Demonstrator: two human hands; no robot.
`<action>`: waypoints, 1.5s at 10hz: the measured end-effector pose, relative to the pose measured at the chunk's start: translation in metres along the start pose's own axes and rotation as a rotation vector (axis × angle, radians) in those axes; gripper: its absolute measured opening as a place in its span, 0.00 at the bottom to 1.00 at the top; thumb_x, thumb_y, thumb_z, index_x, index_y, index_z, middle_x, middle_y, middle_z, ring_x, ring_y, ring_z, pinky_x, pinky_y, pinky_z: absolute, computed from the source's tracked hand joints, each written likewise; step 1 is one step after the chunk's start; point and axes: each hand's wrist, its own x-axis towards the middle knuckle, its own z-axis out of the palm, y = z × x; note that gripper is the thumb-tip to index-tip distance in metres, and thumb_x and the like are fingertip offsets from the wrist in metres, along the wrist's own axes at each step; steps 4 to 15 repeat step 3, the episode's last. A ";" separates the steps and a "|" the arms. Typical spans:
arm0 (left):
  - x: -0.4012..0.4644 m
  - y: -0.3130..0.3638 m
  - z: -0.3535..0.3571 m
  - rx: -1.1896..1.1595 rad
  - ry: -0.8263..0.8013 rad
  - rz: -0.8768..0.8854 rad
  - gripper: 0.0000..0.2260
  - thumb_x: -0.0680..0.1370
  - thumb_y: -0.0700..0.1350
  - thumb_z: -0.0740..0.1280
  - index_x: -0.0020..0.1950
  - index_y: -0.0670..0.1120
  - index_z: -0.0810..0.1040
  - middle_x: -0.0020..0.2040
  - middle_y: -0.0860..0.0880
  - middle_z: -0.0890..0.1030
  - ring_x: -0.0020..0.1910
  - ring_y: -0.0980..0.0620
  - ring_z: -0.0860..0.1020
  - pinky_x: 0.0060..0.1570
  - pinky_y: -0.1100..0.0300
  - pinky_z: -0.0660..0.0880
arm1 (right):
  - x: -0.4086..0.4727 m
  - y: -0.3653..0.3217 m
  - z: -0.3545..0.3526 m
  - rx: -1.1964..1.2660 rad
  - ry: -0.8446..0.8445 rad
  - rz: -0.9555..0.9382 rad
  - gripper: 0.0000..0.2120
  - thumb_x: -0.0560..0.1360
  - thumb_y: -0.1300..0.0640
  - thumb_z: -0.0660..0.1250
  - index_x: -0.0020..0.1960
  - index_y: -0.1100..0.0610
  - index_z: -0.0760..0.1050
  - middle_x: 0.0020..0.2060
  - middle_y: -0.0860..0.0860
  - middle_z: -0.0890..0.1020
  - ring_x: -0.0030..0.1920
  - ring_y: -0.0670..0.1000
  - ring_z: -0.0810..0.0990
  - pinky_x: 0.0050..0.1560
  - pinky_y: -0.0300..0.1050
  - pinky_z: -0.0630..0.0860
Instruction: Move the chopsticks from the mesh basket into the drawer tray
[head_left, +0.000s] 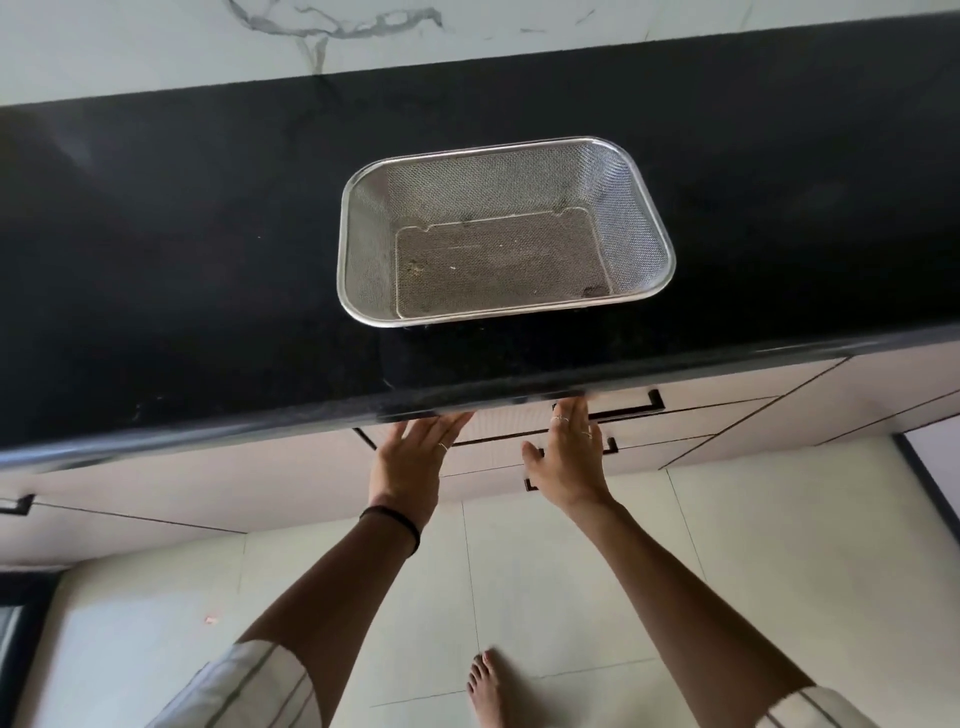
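A steel mesh basket (506, 231) stands on the black countertop (208, 260) near its front edge, and no chopsticks show inside it. Below the counter edge the drawer front (498, 423) with a black bar handle (631, 410) sits flush with the cabinet. My left hand (415, 457) lies flat against the drawer front, fingers straight, tips under the counter lip. My right hand (569, 452) also presses flat on it, fingers straight, just left of the handle. The drawer tray and the chopsticks are out of sight.
Pale cabinet fronts with black handles (18, 504) run left and right under the counter. A white marble wall (311, 31) backs the countertop. My bare foot (488, 686) stands on the light tiled floor (571, 571).
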 end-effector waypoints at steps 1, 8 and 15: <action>0.000 0.001 0.000 0.012 0.014 0.008 0.35 0.82 0.40 0.55 0.80 0.47 0.35 0.81 0.54 0.51 0.78 0.53 0.55 0.77 0.56 0.42 | 0.002 -0.002 -0.003 -0.005 0.006 0.021 0.35 0.76 0.54 0.64 0.74 0.66 0.50 0.76 0.62 0.53 0.76 0.57 0.52 0.75 0.54 0.53; -0.012 0.019 -0.012 -0.057 0.074 0.043 0.36 0.81 0.41 0.55 0.79 0.47 0.32 0.82 0.49 0.40 0.81 0.50 0.44 0.76 0.50 0.36 | -0.005 -0.010 -0.022 0.046 0.016 0.055 0.34 0.76 0.59 0.63 0.76 0.62 0.49 0.77 0.60 0.52 0.73 0.60 0.63 0.68 0.54 0.66; -0.012 0.019 -0.012 -0.057 0.074 0.043 0.36 0.81 0.41 0.55 0.79 0.47 0.32 0.82 0.49 0.40 0.81 0.50 0.44 0.76 0.50 0.36 | -0.005 -0.010 -0.022 0.046 0.016 0.055 0.34 0.76 0.59 0.63 0.76 0.62 0.49 0.77 0.60 0.52 0.73 0.60 0.63 0.68 0.54 0.66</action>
